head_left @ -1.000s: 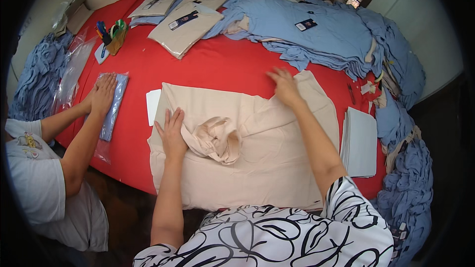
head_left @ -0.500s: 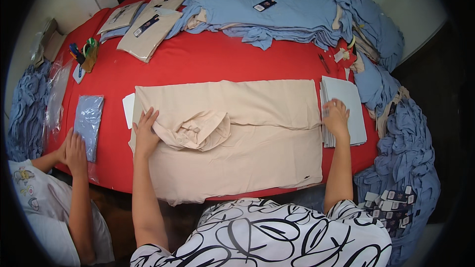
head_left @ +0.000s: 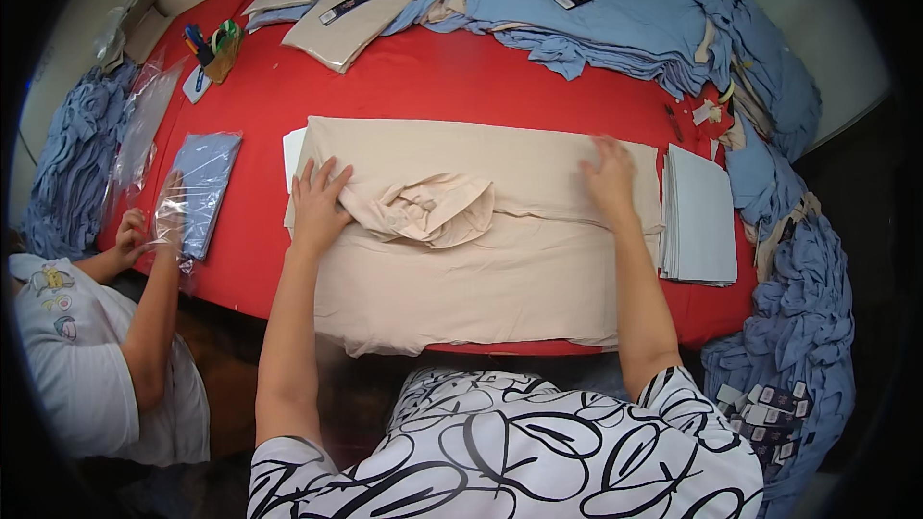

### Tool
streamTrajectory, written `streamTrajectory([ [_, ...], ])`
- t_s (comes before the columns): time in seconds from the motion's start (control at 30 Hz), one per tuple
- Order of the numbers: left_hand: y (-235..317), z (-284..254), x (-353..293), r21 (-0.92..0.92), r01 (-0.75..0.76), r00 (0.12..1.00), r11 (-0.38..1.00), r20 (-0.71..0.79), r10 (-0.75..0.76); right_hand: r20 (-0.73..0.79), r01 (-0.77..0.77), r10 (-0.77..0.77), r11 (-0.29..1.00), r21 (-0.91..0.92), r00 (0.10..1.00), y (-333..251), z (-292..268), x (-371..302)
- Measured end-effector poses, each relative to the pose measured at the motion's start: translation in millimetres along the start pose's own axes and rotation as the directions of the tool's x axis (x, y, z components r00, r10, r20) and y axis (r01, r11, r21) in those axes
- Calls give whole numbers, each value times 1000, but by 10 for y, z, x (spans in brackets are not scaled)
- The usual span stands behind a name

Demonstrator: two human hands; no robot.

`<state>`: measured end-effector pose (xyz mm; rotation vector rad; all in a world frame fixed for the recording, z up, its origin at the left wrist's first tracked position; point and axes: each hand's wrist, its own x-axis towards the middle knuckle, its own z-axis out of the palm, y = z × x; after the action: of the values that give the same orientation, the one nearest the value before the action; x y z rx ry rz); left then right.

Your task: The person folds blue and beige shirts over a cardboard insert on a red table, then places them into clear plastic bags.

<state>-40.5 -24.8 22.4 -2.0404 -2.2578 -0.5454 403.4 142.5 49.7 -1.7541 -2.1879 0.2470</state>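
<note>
A beige cotton shirt [head_left: 461, 250] lies spread at centre frame on the red table [head_left: 461, 86]. The left hand [head_left: 317, 207] and right hand [head_left: 611, 178] press flat on it, fingers splayed, gripping nothing. The fabric looks light, soft and limp, best pinched at seams or folded edges.

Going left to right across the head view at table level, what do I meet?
Bagged blue shirt → left hand → bunched sleeve of the beige shirt → right hand → stack of grey sheets.
</note>
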Motion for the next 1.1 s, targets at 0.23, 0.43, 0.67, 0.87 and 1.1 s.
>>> streamTrajectory([
  [0.23,-187,168,12,-311,-140,989,940,-85,119,330,641,-693,720,265,641,-1690,202,-1008],
  [0.43,-170,78,23,-351,-111,993,930,-76,89,329,279,-642,659,699,693,-1737,-629,-1035],
  [0.67,-97,-66,232,-298,-45,994,954,83,73,316,-266,67,715,647,947,-815,-329,36],
  [0.87,-76,-93,161,-284,-94,996,954,-20,92,170,-157,107,936,316,980,-980,170,-140],
  [1.1,-175,67,62,-232,-71,997,970,-11,70,-40,87,-84,994,64,996,-1261,360,-452],
])
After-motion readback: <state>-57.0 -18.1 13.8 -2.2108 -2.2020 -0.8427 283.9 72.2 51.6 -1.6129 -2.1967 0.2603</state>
